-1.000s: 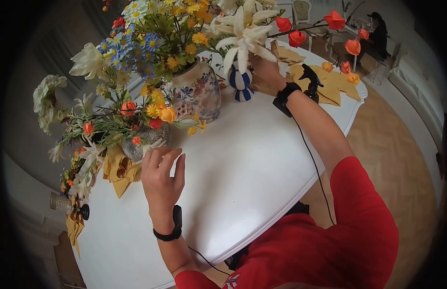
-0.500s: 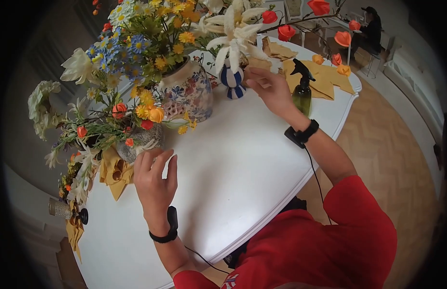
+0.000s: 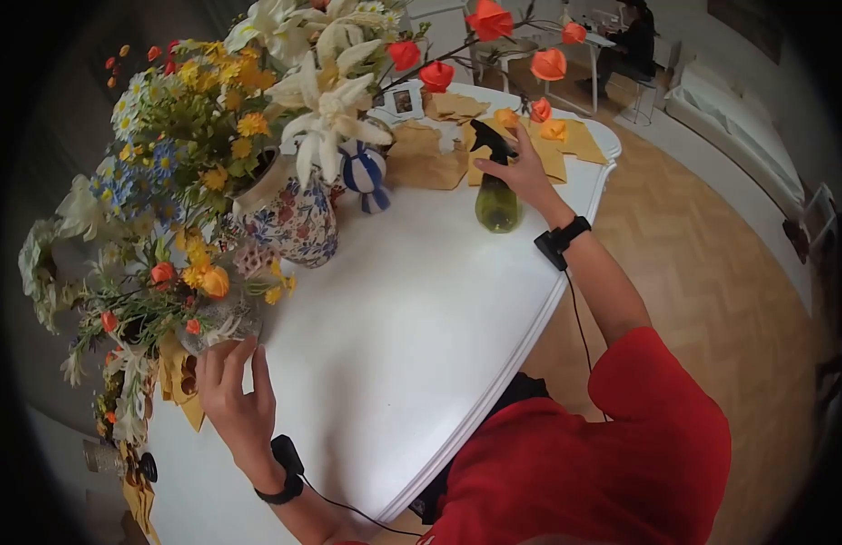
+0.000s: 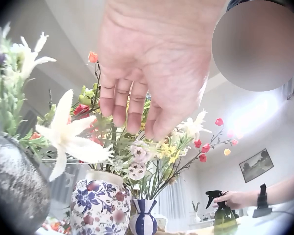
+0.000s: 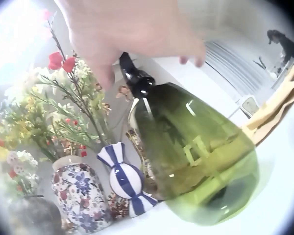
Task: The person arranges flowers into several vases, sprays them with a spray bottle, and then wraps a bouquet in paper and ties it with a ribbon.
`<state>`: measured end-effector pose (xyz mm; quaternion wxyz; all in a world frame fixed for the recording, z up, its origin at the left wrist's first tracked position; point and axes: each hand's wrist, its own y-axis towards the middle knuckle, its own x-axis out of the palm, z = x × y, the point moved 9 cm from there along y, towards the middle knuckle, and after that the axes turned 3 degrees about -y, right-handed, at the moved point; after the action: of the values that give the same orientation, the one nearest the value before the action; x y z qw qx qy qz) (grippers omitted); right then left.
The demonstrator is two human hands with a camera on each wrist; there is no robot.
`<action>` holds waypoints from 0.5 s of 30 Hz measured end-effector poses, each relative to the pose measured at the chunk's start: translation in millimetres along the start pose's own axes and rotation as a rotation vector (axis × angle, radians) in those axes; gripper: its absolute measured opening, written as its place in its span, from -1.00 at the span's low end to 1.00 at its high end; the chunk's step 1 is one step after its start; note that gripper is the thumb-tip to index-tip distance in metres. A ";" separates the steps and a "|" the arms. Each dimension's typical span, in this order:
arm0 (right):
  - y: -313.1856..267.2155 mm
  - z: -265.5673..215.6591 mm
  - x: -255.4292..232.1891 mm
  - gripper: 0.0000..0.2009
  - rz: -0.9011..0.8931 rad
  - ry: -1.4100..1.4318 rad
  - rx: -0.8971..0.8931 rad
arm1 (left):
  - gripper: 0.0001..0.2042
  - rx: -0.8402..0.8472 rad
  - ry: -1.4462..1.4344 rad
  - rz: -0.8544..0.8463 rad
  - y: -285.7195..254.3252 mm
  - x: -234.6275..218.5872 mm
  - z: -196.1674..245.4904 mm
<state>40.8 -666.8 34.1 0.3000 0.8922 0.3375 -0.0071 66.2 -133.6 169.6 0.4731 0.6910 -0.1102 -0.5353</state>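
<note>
A green spray bottle (image 3: 500, 211) with a black trigger head stands on the white table. My right hand (image 3: 534, 174) is at its trigger head, thumb on one side and fingers spread on the other. The right wrist view shows the thumb beside the black neck (image 5: 134, 81) and the fingertips (image 5: 200, 58) apart from it. Loosely bent, my left hand (image 3: 235, 404) hovers empty before the grey textured vase (image 3: 244, 325). Behind it in the left wrist view are a floral-painted vase (image 4: 100, 205) and a blue-and-white striped vase (image 4: 143, 218), both with flowers.
Brown paper pieces (image 3: 425, 163) lie on the far side of the white table (image 3: 394, 318), with a small framed picture (image 3: 404, 101) near them. Orange and red blossoms on a branch (image 3: 548, 64) reach out above the bottle. A person in dark clothes (image 3: 628, 45) sits in the background.
My right hand has drawn back from the white flower in the striped vase and moved over to the spray bottle. The head view has swung right; the left hand keeps its loose pose.
</note>
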 end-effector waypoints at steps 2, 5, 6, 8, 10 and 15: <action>4.0 -3.7 12.4 -0.07 -0.076 0.131 0.008 | -0.81 -0.011 0.019 0.006 0.7 -3.9 1.2; 7.2 -18.3 23.6 -0.36 -0.197 0.123 0.053 | -0.81 0.010 0.036 0.022 3.2 -10.8 3.4; 6.2 -25.1 26.6 -0.43 -0.189 0.156 0.012 | -0.81 -0.002 0.045 0.018 3.9 -13.5 4.8; 3.7 -32.7 32.9 -0.56 -0.240 0.098 -0.082 | -0.82 -0.017 0.028 0.045 2.1 -17.5 1.0; -11.8 -50.2 42.7 -0.66 -0.299 0.232 -0.018 | -0.83 -0.020 0.024 0.049 0.4 -19.8 -6.8; -63.3 -92.9 71.4 -0.61 -0.456 0.257 0.010 | -0.90 -0.173 -0.167 -0.026 -12.4 -19.3 -45.8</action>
<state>39.9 -536.5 61.3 0.2409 0.7882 0.5651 0.0374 92.7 -89.8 171.3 0.5130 0.6021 -0.0936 -0.6046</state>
